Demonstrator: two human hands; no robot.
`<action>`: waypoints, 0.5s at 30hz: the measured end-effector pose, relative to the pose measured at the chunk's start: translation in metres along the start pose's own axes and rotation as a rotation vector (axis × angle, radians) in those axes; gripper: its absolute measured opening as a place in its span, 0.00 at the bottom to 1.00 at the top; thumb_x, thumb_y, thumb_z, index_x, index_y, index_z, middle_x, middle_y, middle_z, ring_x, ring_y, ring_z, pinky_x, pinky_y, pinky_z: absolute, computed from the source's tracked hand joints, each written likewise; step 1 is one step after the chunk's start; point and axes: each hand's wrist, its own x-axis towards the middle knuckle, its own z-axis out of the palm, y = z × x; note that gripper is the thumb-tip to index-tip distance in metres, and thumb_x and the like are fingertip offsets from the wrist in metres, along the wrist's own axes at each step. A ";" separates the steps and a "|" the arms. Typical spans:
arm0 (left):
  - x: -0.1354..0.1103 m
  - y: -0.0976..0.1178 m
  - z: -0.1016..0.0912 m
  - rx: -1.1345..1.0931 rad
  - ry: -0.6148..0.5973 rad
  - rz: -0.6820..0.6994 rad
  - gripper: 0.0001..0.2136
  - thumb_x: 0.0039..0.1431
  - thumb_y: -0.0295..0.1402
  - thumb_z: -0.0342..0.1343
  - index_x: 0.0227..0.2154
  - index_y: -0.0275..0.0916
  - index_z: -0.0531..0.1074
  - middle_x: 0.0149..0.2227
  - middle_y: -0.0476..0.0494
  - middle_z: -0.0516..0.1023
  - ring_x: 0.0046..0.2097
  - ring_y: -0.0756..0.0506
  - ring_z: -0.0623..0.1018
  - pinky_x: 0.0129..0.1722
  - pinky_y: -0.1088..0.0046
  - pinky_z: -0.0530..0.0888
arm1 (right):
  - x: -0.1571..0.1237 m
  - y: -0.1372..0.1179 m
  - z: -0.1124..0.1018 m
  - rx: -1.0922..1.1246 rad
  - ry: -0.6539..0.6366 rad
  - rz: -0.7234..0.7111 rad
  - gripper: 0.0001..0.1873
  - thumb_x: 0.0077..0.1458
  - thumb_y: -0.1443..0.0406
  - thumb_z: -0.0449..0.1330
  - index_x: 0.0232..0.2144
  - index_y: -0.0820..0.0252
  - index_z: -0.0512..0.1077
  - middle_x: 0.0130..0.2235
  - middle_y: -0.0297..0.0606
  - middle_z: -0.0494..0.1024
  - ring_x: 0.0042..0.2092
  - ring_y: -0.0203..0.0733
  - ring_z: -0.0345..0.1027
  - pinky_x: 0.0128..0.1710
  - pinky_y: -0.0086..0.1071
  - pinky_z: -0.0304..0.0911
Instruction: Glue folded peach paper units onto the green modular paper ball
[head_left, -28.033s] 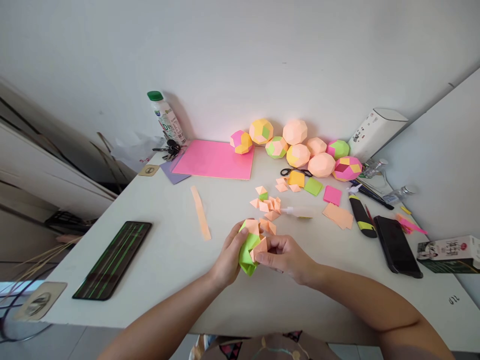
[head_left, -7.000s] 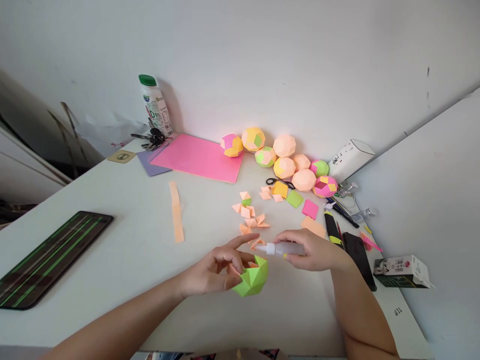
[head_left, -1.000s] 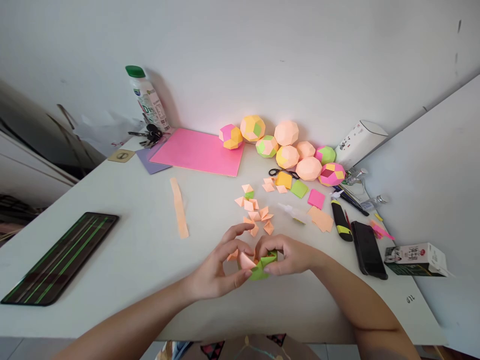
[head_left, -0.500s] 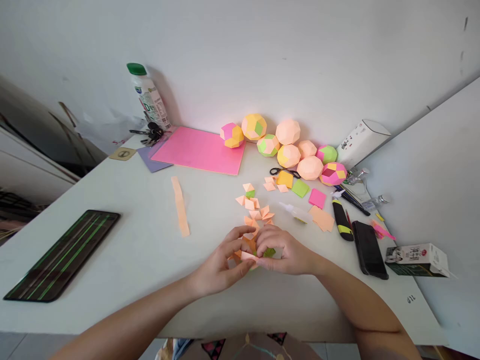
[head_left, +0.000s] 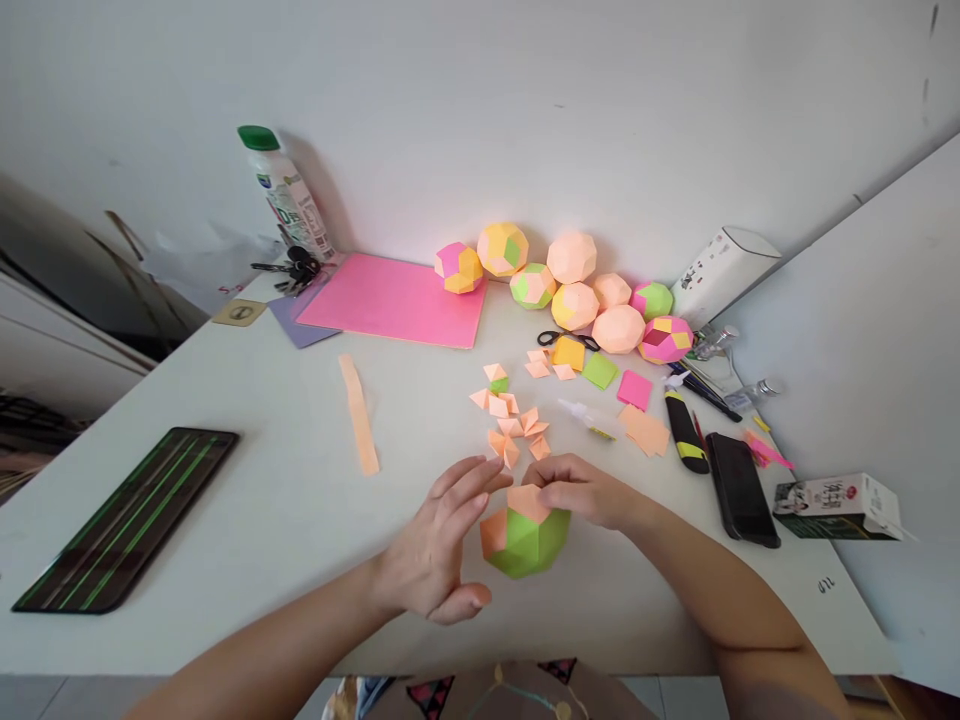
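Note:
A green paper polyhedron (head_left: 525, 538) with peach faces stands on the white table (head_left: 285, 500) near its front edge. My left hand (head_left: 442, 545) is just left of it, fingers spread and slightly curled, not gripping it. My right hand (head_left: 581, 490) rests against the ball's upper right, fingertips pinched on the peach piece on top. Loose folded peach pieces (head_left: 514, 420) lie just beyond my hands. A small glue bottle (head_left: 592, 420) lies to their right.
Finished paper balls (head_left: 577, 290) line the wall with scissors (head_left: 566, 340) and coloured squares (head_left: 600, 370). A pink sheet (head_left: 394, 300), a bottle (head_left: 285, 195) and keys (head_left: 296, 268) sit back left; a peach strip (head_left: 358, 412), dark tablet (head_left: 127, 515), phone (head_left: 739, 475), marker (head_left: 684, 430), carton (head_left: 836, 497).
The ball has been turned and set down with green faces toward me. My left hand has let go and opened beside it. My right hand stays on its top.

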 end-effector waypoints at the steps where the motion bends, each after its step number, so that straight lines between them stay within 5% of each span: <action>1: -0.001 0.000 0.000 0.004 0.008 0.014 0.33 0.62 0.48 0.37 0.64 0.37 0.36 0.61 0.27 0.49 0.57 0.33 0.64 0.54 0.47 0.57 | 0.000 -0.001 0.001 0.009 0.010 0.017 0.06 0.48 0.68 0.51 0.21 0.61 0.60 0.22 0.27 0.55 0.25 0.30 0.48 0.24 0.28 0.44; 11: -0.002 0.005 0.004 -0.092 -0.021 -0.015 0.33 0.61 0.52 0.34 0.64 0.39 0.37 0.61 0.28 0.49 0.46 0.41 0.71 0.49 0.52 0.64 | 0.000 -0.005 0.010 -0.080 0.012 0.107 0.11 0.47 0.69 0.50 0.18 0.59 0.52 0.20 0.25 0.46 0.22 0.29 0.39 0.21 0.29 0.36; 15: -0.005 0.006 0.007 -0.124 -0.053 -0.027 0.34 0.60 0.53 0.35 0.64 0.39 0.37 0.60 0.29 0.51 0.52 0.37 0.66 0.47 0.53 0.66 | 0.003 -0.003 0.014 -0.109 -0.015 0.115 0.12 0.47 0.69 0.50 0.18 0.59 0.50 0.20 0.25 0.45 0.22 0.29 0.39 0.21 0.29 0.36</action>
